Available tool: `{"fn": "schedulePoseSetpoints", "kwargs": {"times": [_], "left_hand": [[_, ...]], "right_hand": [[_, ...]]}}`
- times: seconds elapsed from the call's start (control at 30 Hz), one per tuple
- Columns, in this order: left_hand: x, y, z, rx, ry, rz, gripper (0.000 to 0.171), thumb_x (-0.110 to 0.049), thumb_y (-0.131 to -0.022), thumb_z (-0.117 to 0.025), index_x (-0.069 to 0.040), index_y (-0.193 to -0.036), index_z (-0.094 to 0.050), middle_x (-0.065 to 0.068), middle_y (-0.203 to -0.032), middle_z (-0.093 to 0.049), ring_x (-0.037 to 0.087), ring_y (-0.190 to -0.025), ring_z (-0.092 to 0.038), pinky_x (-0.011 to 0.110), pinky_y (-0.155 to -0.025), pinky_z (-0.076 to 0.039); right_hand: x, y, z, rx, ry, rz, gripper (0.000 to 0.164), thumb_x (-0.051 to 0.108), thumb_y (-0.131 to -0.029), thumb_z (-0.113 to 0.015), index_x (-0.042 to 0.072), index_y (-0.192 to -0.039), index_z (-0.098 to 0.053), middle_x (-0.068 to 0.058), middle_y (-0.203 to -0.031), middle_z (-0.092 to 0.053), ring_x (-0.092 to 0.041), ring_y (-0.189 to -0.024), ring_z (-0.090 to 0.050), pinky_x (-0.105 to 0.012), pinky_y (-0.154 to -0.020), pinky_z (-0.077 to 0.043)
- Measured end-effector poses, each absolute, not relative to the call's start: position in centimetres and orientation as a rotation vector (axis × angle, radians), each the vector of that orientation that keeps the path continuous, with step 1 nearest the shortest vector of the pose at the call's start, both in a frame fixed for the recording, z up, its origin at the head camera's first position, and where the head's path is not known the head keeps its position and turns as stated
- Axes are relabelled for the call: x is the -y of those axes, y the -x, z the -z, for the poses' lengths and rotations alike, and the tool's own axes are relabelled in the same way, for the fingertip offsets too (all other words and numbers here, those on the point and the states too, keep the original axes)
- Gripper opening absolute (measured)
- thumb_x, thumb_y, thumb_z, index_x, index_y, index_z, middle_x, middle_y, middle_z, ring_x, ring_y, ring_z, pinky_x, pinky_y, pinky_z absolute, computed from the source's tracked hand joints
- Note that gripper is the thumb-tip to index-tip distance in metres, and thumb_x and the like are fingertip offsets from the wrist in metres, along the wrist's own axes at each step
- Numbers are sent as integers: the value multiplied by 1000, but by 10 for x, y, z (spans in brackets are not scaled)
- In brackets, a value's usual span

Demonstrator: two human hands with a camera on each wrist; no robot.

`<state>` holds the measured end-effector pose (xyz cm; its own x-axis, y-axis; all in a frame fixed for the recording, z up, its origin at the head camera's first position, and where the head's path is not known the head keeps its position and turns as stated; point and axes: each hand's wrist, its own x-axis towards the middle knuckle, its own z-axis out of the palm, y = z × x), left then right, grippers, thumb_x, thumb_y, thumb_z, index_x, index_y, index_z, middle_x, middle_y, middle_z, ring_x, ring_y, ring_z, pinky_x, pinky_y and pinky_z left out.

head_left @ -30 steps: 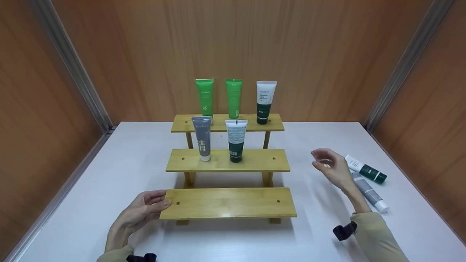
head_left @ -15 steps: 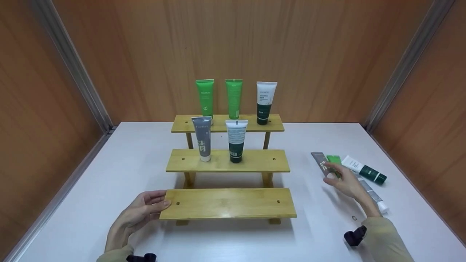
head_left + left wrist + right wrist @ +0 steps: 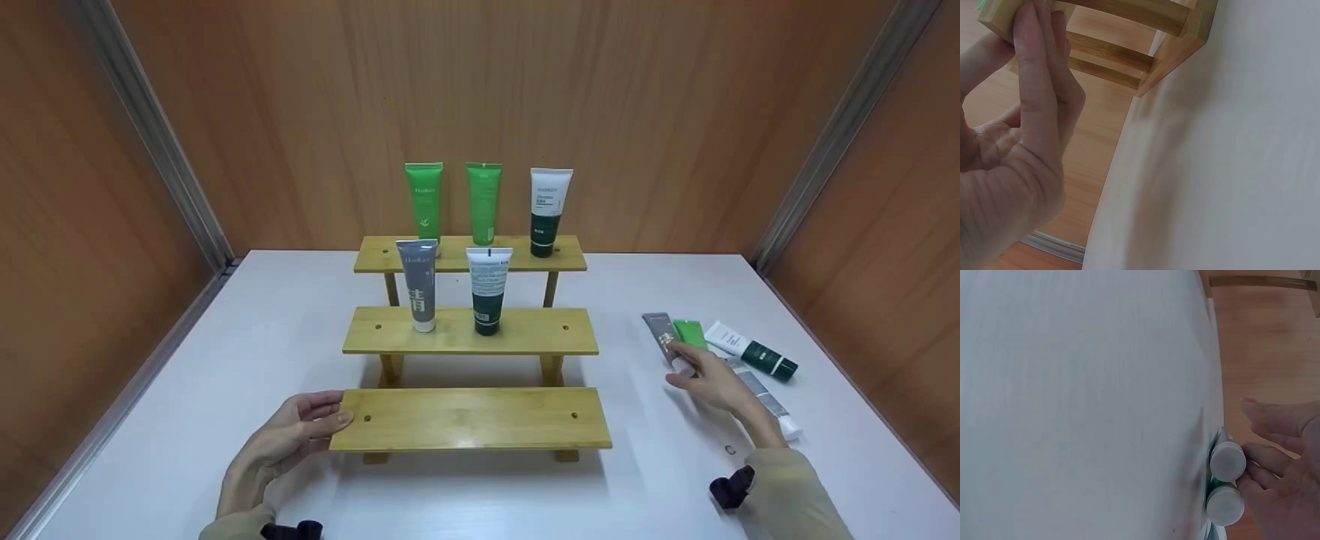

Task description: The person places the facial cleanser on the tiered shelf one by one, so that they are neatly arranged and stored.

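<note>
My left hand [image 3: 285,439] pinches the left end of the lowest board of a three-step bamboo display stand [image 3: 480,421]; the left wrist view shows fingers and thumb on the board's end. On the right, my right hand [image 3: 716,382] touches a grey squeeze tube [image 3: 658,328] near its white cap. In the right wrist view the thumb stands apart from the white cap [image 3: 1228,461], with the other fingers beside it. A green tube [image 3: 690,332] lies alongside, partly hidden by the hand. Close by lie a white-and-dark-green tube [image 3: 752,351] and another grey tube [image 3: 770,405].
Two green tubes [image 3: 426,199] and a white-and-green tube [image 3: 549,201] stand on the top step. The middle step holds an upright grey tube [image 3: 418,281] and a white-and-green one [image 3: 489,285]. A small ring-like mark [image 3: 730,450] shows on the white table [image 3: 660,487]. Wood panels enclose it.
My right hand has moved right and nearer the body, uncovering the grey and green tubes, then down to the grey tube's cap end. The left hand stays on the board.
</note>
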<state>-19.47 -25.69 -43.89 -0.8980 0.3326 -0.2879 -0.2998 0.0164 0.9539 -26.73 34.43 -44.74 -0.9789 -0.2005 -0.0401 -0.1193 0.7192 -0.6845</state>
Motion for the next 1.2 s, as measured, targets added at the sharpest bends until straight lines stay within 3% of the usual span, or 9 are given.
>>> {"fn": "schedulePoseSetpoints", "kwargs": {"times": [0.27, 0.7, 0.93, 1.2], "left_hand": [[256, 195, 438, -1891, -11, -1908, 83, -19, -95, -69, 17, -150, -18, 3, -116, -63, 10, -100, -68, 25, -89, -60], [256, 196, 439, -1887, -1, -1907, 84, -19, -95, -69, 17, -151, -18, 3, -118, -64, 10, -102, -68, 25, -90, -59], [257, 194, 439, -1881, -46, -1929, 83, -15, -95, -69, 17, -151, -17, 1, -114, -62, 9, -100, -68, 24, -89, -60], [256, 194, 439, -1883, -25, -1929, 83, -17, -94, -70, 17, -151, -19, 2, -116, -63, 10, -102, -68, 24, -90, -59]], "right_hand": [[-346, 267, 448, -2819, 306, 1107, 59, 8, -96, -63, -12, -147, -39, -42, -152, -30, -58, -142, -28, -63, -118, -30], [-350, 263, 445, -2905, 262, 1009, 48, 8, -93, -67, -5, -137, -56, -40, -142, -46, -56, -135, -42, -62, -113, -39], [-350, 262, 443, -2922, 290, 1055, 40, 2, -90, -69, -6, -129, -63, -34, -131, -60, -53, -127, -53, -56, -105, -49], [-349, 261, 443, -2914, 175, 1069, 37, 0, -89, -70, -2, -126, -66, -31, -131, -62, -51, -126, -55, -53, -103, -53]]}}
